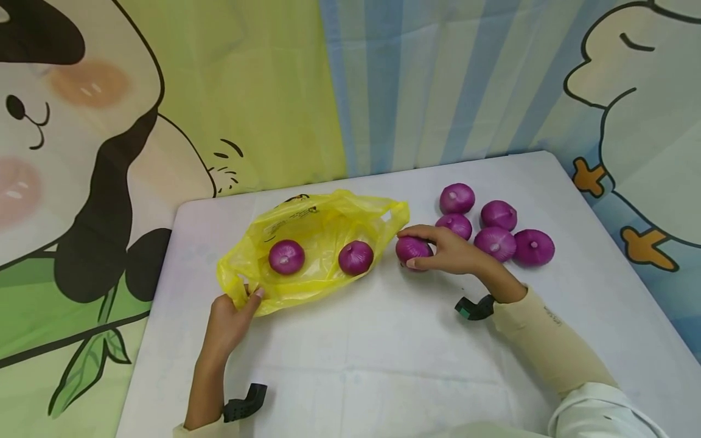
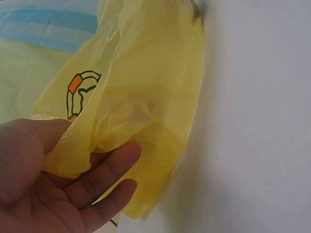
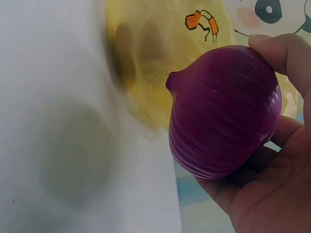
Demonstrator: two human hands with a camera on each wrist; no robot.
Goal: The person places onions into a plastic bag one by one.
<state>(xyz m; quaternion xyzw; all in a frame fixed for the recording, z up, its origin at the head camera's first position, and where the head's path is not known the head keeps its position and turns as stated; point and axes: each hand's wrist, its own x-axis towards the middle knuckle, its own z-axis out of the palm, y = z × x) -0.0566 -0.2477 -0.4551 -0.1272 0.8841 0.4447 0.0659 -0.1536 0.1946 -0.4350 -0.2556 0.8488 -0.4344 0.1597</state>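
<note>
Eight purple onions were in view: two inside the one yellow plastic bag (image 1: pixel 296 299), one in the right hand (image 1: pixel 446 250), and five grouped on the white table (image 1: pixel 350 377) beyond that hand. The left hand (image 1: pixel 232 319) pinched the bag's near left edge between thumb and fingers, while the right hand had its thumb and fingers curled around the held onion (image 1: pixel 412 250), just beside the bag's right end. Two black wrist devices (image 1: pixel 246 403) showed, one at each wrist.

A cartoon backdrop (image 1: pixel 263 91) and white table (image 1: pixel 350 377) suggest a makeshift studio.
</note>
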